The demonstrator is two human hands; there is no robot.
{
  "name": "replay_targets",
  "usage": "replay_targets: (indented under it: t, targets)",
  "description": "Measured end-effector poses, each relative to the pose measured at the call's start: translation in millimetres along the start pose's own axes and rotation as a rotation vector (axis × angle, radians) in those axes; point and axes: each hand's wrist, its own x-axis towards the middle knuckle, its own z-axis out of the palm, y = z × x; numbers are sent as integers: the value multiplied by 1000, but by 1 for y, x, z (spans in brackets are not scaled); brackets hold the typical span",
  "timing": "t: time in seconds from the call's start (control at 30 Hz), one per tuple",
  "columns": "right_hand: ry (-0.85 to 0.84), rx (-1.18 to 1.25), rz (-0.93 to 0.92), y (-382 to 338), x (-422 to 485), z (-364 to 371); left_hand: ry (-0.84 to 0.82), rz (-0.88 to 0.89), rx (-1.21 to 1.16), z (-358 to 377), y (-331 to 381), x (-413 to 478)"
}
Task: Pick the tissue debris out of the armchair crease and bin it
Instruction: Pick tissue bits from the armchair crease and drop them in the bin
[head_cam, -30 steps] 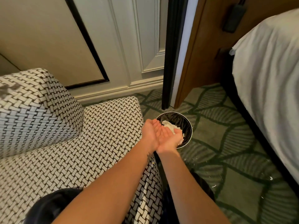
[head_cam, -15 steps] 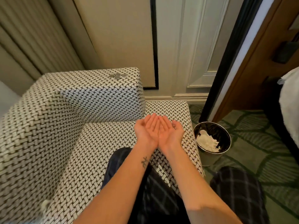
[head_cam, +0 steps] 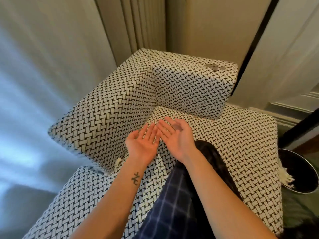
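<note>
Head view. A: State of the hands?

B: Left hand (head_cam: 140, 145) and right hand (head_cam: 176, 137) are palm-up, side by side over the seat of the armchair (head_cam: 112, 100). Fingers straight, nothing in either. The fingertips are close; I cannot tell whether they meet.

A: Tissue debris?

B: A white clump of tissue debris (head_cam: 285, 176) lies in the bin (head_cam: 300, 161), on the floor just beside the seat's right edge. Judged: that load is binned.

A: Remaining?

B: The crease (head_cam: 156, 107) shows no white in the corner, though the hands cover part of it. One white fleck (head_cam: 118, 162) sits where the block on the person's left meets the seat. It could be tissue or a loose tuft; cannot tell. Worth checking.

A: Room to move?

B: Two upholstered blocks box the corner, so the approach is from the front only. A knee (head_cam: 181, 195) in checked cloth rests on the seat, between the fleck and the bin. Coins (head_cam: 214, 66) lie on top of the right block near its edge, and a careless sweep could knock them off. The frame edge cuts off part of the bin.
</note>
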Motion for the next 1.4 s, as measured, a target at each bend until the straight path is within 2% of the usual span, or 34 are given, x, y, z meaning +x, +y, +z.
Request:
replay_targets:
  t: [0.23,0.37,0.5,0.63,0.77,0.83,0.93,1.13,1.3,1.4]
  targets:
    - [-73,-324,152,92,20,25,149,45,-50,-110,52,0]
    - [-41,-791,155,129,30,21,241,6,21,-165,59,-8]
    - [-151,-1291,99,146,38,18,269,-145,113,-188,64,-11]
    - [-257,-1647,17,161,55,18,196,-333,177,-194,67,-11]
    - [-432,-2132,-94,175,63,25,76,-353,114,-212,71,-4]
    - [-455,-2272,-124,180,63,26,-11,-365,101,-224,72,0]
    - [-432,-2360,-134,192,68,22,-161,-396,91,-239,71,9]
    - [-288,-2419,-162,206,79,24,-202,-517,9,-237,72,18]
    - [-194,-2416,-135,214,84,29,-258,-542,-29,-238,73,22]
    - [-191,-2318,-215,217,80,21,-285,-556,-28,-239,73,23]
